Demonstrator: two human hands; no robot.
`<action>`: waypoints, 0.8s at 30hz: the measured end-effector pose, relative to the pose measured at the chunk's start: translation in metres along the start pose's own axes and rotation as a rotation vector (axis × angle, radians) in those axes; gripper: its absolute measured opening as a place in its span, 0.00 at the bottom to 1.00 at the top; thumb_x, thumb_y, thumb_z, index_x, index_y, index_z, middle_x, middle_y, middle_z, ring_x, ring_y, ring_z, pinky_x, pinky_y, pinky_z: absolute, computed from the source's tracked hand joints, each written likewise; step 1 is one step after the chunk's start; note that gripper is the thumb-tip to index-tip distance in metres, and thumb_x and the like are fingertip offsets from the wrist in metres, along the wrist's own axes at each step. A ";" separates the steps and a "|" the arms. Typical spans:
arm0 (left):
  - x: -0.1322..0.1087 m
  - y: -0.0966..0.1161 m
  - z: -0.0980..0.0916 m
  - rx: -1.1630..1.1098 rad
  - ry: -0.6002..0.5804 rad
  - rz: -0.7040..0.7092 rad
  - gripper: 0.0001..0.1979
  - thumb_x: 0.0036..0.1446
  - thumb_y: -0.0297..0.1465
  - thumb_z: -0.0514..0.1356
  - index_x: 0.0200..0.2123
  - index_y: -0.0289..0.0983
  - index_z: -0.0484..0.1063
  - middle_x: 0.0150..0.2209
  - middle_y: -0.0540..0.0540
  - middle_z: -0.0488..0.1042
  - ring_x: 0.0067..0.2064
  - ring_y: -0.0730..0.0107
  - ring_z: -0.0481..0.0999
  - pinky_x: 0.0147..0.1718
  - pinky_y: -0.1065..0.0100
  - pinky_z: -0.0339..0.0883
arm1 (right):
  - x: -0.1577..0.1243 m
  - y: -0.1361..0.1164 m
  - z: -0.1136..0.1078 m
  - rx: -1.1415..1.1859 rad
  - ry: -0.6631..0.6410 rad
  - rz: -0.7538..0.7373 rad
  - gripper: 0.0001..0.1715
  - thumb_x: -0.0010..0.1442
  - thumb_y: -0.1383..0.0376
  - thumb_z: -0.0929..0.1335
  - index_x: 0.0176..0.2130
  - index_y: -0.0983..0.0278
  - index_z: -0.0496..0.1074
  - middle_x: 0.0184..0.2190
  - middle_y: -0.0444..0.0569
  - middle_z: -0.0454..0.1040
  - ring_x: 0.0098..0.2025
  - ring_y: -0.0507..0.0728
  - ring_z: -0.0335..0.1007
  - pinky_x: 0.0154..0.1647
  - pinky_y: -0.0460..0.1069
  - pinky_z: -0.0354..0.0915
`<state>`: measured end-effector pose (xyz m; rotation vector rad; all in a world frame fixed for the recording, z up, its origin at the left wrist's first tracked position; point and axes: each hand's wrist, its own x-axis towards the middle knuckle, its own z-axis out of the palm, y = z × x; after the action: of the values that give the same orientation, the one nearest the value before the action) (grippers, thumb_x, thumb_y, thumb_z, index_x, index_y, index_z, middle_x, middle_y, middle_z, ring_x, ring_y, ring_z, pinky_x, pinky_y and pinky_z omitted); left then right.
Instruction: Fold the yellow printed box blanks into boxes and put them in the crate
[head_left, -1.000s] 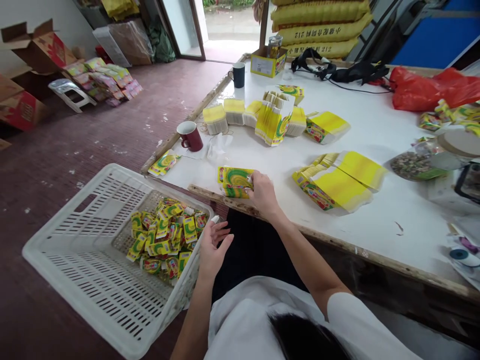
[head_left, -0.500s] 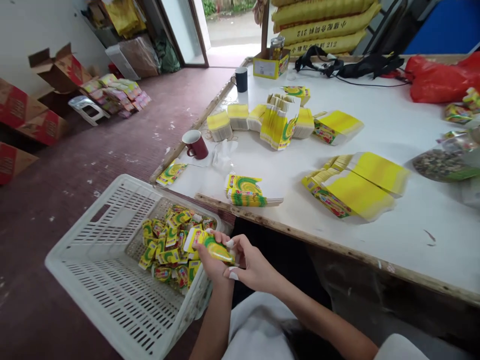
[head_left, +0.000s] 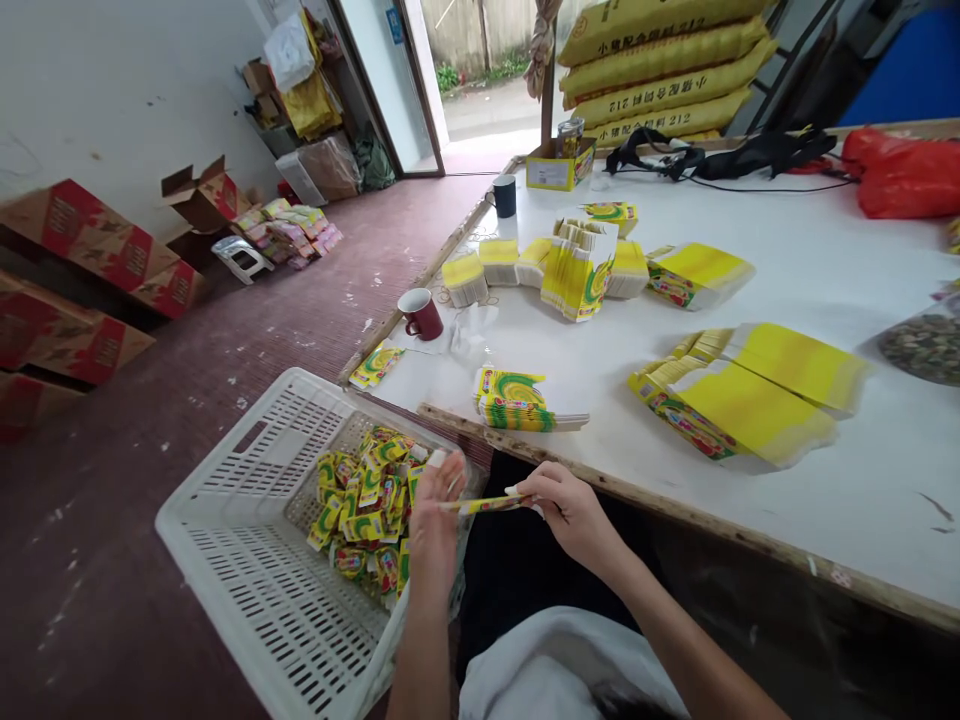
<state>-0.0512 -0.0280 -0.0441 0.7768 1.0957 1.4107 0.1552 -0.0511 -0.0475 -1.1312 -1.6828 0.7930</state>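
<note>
Edge-on above my lap is a thin yellow-green printed carton [head_left: 487, 505]. My right hand [head_left: 574, 515] pinches its right end between thumb and fingers. At the carton's other end, the palm of my left hand [head_left: 435, 520] rests against it with the fingers stretched upward, a little blurred. Left of that hand stands a white plastic crate [head_left: 225, 540], holding a heap of small yellow-green printed cartons [head_left: 367, 500]. A stack of flat cartons [head_left: 517, 400] lies at the table's near edge, in front of my hands.
On the white table [head_left: 570, 350] are a maroon mug [head_left: 424, 318], a dark mug [head_left: 504, 197], yellow carton bundles [head_left: 757, 390] and a red bag [head_left: 907, 175]. A wooden strip [head_left: 675, 500] edges it. Red-brown boxes [head_left: 97, 240] stand on the floor at left.
The carton has turned from face-up to edge-on. My left fingers have unwrapped from it and straightened, and my right hand has moved right with its end. The view has swung left.
</note>
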 end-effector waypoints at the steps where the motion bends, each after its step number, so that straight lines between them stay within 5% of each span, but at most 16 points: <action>1: 0.003 0.008 -0.007 0.022 -0.084 0.012 0.42 0.42 0.61 0.67 0.54 0.40 0.76 0.53 0.37 0.79 0.55 0.49 0.78 0.55 0.53 0.71 | 0.001 -0.001 -0.006 -0.089 -0.068 -0.068 0.24 0.61 0.80 0.60 0.43 0.60 0.78 0.33 0.48 0.74 0.36 0.55 0.68 0.37 0.48 0.65; 5: -0.003 0.021 -0.016 0.484 -0.476 -0.131 0.48 0.35 0.48 0.77 0.61 0.41 0.69 0.56 0.36 0.76 0.55 0.44 0.77 0.58 0.48 0.68 | 0.004 -0.011 -0.018 -0.309 -0.340 -0.284 0.21 0.64 0.80 0.64 0.41 0.58 0.80 0.33 0.47 0.77 0.37 0.55 0.67 0.41 0.50 0.63; 8: -0.018 0.007 0.002 0.692 -0.658 -0.257 0.36 0.44 0.36 0.74 0.57 0.41 0.71 0.54 0.40 0.78 0.54 0.49 0.77 0.57 0.51 0.69 | 0.005 -0.014 -0.013 -0.375 -0.257 -0.335 0.13 0.67 0.73 0.66 0.37 0.60 0.78 0.31 0.46 0.77 0.37 0.55 0.68 0.43 0.51 0.64; 11: -0.028 -0.013 0.023 0.663 -0.514 -0.193 0.27 0.51 0.32 0.67 0.56 0.40 0.69 0.55 0.42 0.76 0.58 0.54 0.74 0.59 0.54 0.66 | 0.001 -0.012 -0.003 -0.428 0.028 -0.322 0.14 0.70 0.72 0.63 0.39 0.61 0.77 0.31 0.48 0.77 0.36 0.55 0.70 0.40 0.50 0.67; 15: -0.032 -0.029 0.036 0.611 -0.313 -0.115 0.32 0.50 0.33 0.67 0.57 0.39 0.63 0.55 0.42 0.74 0.57 0.56 0.74 0.58 0.56 0.67 | -0.009 -0.009 0.009 -0.413 0.358 -0.243 0.15 0.69 0.72 0.63 0.45 0.59 0.77 0.36 0.50 0.78 0.38 0.55 0.75 0.40 0.49 0.73; 24: -0.036 -0.030 0.041 0.639 -0.209 -0.024 0.32 0.45 0.30 0.69 0.53 0.40 0.61 0.49 0.45 0.72 0.51 0.61 0.75 0.51 0.61 0.69 | -0.019 -0.008 0.014 -0.276 0.406 -0.180 0.15 0.67 0.74 0.65 0.46 0.57 0.76 0.39 0.49 0.77 0.41 0.54 0.77 0.42 0.47 0.76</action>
<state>0.0029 -0.0576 -0.0534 1.3249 1.3978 0.9240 0.1427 -0.0720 -0.0521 -1.2105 -1.5460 0.1998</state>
